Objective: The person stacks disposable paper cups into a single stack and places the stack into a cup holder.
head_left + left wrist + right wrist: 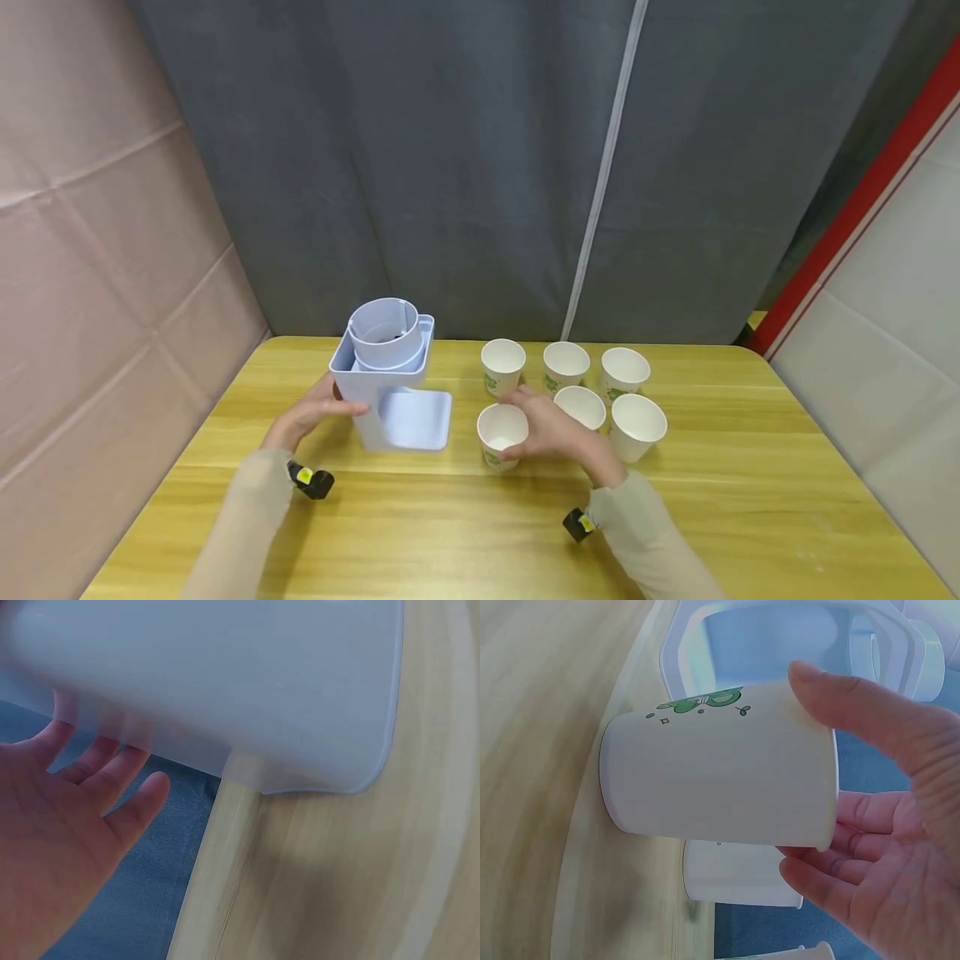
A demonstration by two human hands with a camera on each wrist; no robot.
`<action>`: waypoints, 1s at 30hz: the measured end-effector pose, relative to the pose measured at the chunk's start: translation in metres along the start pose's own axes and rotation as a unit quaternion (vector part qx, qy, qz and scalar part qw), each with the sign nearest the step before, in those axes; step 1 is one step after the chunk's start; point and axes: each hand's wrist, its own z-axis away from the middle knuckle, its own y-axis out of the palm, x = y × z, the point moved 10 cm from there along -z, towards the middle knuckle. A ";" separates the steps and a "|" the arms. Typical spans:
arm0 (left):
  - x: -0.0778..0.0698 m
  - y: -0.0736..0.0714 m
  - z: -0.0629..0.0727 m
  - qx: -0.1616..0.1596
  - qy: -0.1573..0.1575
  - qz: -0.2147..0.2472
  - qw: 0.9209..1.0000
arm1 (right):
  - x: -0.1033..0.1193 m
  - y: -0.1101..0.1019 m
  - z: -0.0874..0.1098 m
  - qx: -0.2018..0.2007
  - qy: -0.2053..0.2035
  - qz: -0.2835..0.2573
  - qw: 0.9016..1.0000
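My left hand (pixel 318 410) grips the left side of a pale blue plastic dispenser (pixel 367 387), its thumb in front. The dispenser has a round cup-shaped top (pixel 385 335) with something small and dark inside, and a flat tray (pixel 416 419) low on its right side. In the left wrist view the fingers (pixel 124 769) go behind its pale wall (pixel 285 697). To the right of the tray, my right hand (pixel 551 429) holds a white paper cup (pixel 712 772) near its rim, thumb on one side and fingers on the other. A green print marks the cup.
More white paper cups stand upright behind and to the right of the held one, among them a back-left cup (pixel 502 368) and a front-right cup (pixel 637 427). The wooden table (pixel 420 533) ends at a dark grey curtain (pixel 450 167). Pale panels flank both sides.
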 end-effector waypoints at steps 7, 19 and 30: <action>0.000 0.002 0.010 0.006 -0.003 -0.012 1.000 | 0.006 0.001 0.004 0.001 -0.021 -0.011 1.000; -0.007 0.004 0.019 -0.004 0.006 -0.023 1.000 | 0.013 0.005 0.009 0.019 -0.029 -0.014 0.999; -0.004 0.003 0.023 -0.020 0.005 -0.018 1.000 | 0.012 0.006 0.010 0.023 -0.027 -0.018 0.999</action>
